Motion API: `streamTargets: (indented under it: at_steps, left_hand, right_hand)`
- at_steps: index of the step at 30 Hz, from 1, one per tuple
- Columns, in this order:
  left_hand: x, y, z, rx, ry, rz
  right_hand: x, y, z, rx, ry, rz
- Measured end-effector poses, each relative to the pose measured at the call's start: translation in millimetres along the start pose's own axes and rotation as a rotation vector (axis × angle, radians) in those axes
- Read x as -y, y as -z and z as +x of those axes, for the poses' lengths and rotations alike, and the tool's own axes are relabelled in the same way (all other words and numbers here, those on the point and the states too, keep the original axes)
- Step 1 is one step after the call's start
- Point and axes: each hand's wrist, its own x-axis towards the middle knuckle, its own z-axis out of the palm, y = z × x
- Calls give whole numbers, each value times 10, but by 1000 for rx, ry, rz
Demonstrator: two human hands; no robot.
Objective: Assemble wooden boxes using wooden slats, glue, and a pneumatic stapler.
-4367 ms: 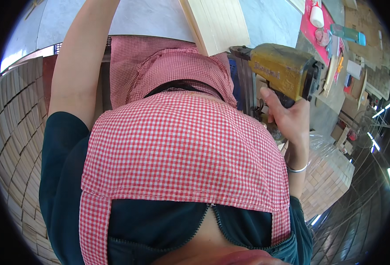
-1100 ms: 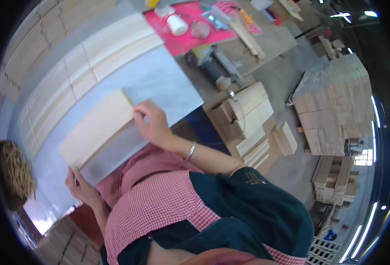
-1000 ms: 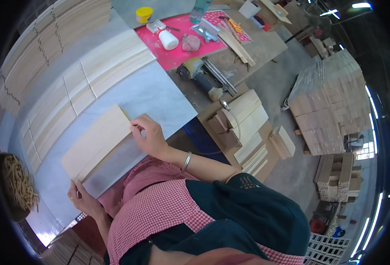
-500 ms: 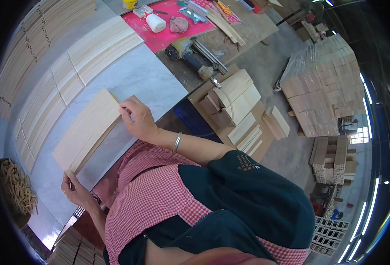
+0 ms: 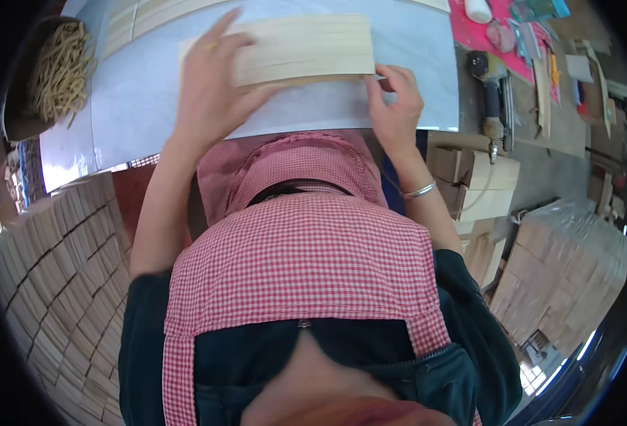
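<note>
A pale, flat wooden board (image 5: 303, 50) with fine lines along its length lies on the light grey tabletop. A darker strip shows under its near edge; whether this is a second piece I cannot tell. Over the board's left end, my left hand (image 5: 210, 92) is spread, thumb and fingers wide apart and slightly blurred; it is unclear whether it touches the wood. My right hand (image 5: 397, 106), with a silver bangle at the wrist, holds the near right corner between thumb and curled fingers.
Bundled wood strips (image 5: 150, 18) lie at the table's far side. A dark container of rubber bands (image 5: 61, 74) stands far left. To the right are a nail gun (image 5: 494, 92) and a white bottle (image 5: 478, 10). Wood stacks (image 5: 65, 263) stand below left and, wrapped in film (image 5: 562, 263), at right.
The view has swung round, so the board appears level. My left hand has let go of the board's end corner and opened out over it. My right hand remains at its corner.
</note>
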Motion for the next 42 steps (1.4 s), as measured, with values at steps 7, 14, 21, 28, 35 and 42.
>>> streamTargets:
  at_steps: [7, 14, 21, 28, 35, 42]
  left_hand:
    - [-364, -389, 669, 432, -185, 55]
    - [-230, -694, 718, 518, -72, -182]
    - [-216, -676, 745, 585, -35, -191]
    - [-194, -682, 722, 534, -87, -197]
    - [-136, -420, 452, 342, -113, -85]
    - [284, 338, -457, 42, 487, 96]
  right_hand:
    - [-57, 142, 104, 133, 52, -63]
    - [-7, 303, 315, 335, 79, -189]
    - [-40, 325, 377, 386, 65, -143]
    - [127, 248, 296, 274, -45, -82]
    - [109, 203, 364, 328, -32, -97]
    - [151, 319, 394, 379, -36, -143]
